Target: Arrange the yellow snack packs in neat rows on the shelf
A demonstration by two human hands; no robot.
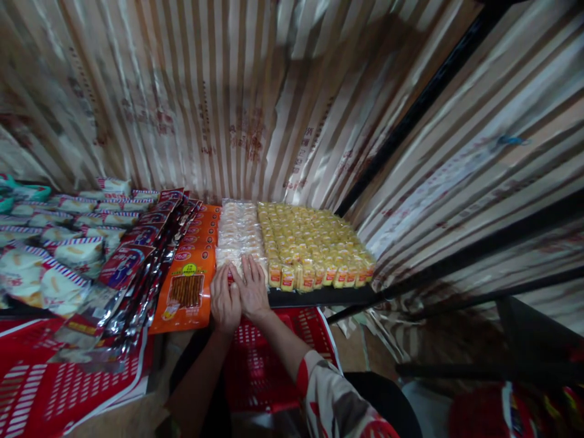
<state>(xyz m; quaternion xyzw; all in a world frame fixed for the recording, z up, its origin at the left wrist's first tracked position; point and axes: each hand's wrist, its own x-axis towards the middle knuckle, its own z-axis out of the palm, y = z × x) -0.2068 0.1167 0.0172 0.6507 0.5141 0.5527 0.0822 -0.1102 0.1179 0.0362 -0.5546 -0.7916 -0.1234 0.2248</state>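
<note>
My left hand [225, 302] and my right hand [253, 288] rest side by side on the front of a block of white, clear-wrapped snack packets [239, 226]. The fingers of both hands stretch forward over the front packets, with the thumbs close together. Between them shows a bit of red label. Left of the white block, orange snack pouches [188, 283] lie overlapped in a row, the front one showing brown sticks. To the right, yellow-wrapped small packets [314, 243] stand in tight rows. What lies under my palms is hidden.
Dark red pouches [137, 261] and white packs with striped edges [75, 249] fill the shelf's left. A red basket [27, 377] stands lower left, another red basket [269, 365] below my arms. Black shelf bars [438, 267] cross the right; a striped sheet [219, 109] hangs behind.
</note>
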